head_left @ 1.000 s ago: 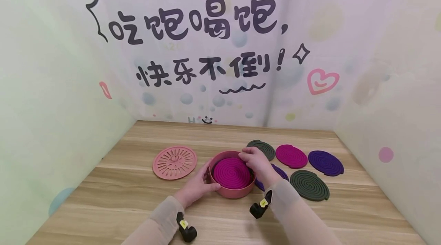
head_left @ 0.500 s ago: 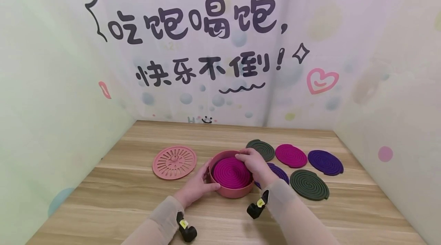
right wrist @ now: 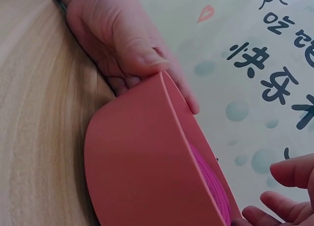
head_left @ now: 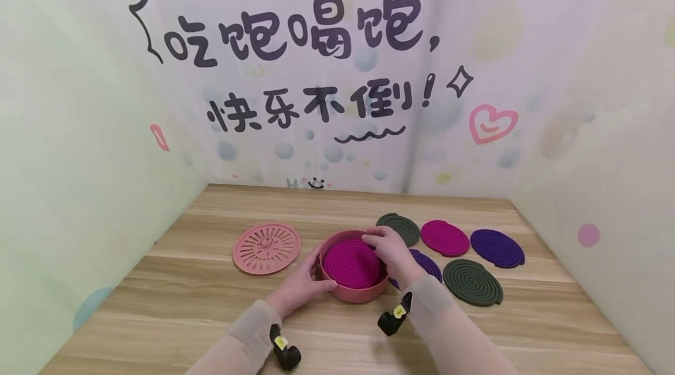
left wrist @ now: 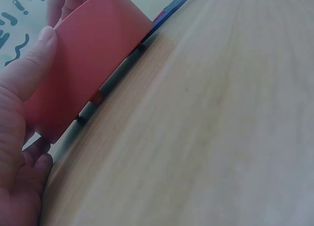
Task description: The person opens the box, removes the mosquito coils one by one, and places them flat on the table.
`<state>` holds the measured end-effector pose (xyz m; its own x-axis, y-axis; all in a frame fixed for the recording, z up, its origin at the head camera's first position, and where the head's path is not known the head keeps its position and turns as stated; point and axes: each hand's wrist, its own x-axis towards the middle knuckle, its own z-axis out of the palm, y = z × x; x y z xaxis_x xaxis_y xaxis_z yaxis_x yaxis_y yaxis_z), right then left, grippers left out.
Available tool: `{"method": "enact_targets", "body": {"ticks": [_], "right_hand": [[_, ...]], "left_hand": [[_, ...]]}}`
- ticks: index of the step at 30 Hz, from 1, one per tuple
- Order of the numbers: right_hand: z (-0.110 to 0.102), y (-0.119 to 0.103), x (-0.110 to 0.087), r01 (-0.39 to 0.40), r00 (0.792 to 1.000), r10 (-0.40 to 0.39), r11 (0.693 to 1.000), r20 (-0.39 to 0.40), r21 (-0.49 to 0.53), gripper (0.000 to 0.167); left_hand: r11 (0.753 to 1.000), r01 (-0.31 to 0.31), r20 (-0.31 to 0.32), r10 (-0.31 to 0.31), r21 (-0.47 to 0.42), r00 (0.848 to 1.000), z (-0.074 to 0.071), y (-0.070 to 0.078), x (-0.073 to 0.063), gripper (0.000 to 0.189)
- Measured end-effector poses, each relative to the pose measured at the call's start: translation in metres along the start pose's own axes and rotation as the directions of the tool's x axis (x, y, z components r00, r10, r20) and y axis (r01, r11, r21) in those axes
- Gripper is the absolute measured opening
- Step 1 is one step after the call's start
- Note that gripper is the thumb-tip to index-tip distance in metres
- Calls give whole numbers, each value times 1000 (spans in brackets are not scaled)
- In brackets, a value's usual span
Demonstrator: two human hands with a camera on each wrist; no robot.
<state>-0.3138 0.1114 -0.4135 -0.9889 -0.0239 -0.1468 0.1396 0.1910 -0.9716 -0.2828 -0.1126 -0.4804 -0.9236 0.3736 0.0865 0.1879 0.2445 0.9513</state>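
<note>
A round pink mosquito coil box point(head_left: 358, 295) stands at the middle of the table, its small feet point(left wrist: 96, 97) showing underneath in the left wrist view. Inside lies a magenta mosquito coil point(head_left: 350, 263), flat and a little left of centre. My left hand point(head_left: 302, 287) grips the box's left side, thumb on the front wall near the rim. At the box's right rim, my right hand point(head_left: 391, 252) reaches over with its fingertips by the coil's edge. Its loosely bent fingers point(right wrist: 289, 174) stand apart in the right wrist view.
A slotted pink lid point(head_left: 267, 249) lies left of the box. Right of it lie magenta point(head_left: 445, 238), purple point(head_left: 497, 248) and dark green point(head_left: 473, 282) coils, another green coil point(head_left: 403, 230) behind, and a purple coil point(head_left: 428, 266) partly under my right forearm. Walls enclose the table.
My right hand has shifted slightly left over the rim. Inside the box, the magenta coil has slid a little left. The left hand and the box have stayed in place.
</note>
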Motion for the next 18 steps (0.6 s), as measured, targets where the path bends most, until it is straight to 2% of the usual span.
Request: {"method": "enact_targets", "body": {"ticks": [18], "right_hand": [[-2,1,3,33,999,-32,997,-27,67,36]], "left_hand": [[1000,7,8,-7,-1,1000,0,0,0,100]]}}
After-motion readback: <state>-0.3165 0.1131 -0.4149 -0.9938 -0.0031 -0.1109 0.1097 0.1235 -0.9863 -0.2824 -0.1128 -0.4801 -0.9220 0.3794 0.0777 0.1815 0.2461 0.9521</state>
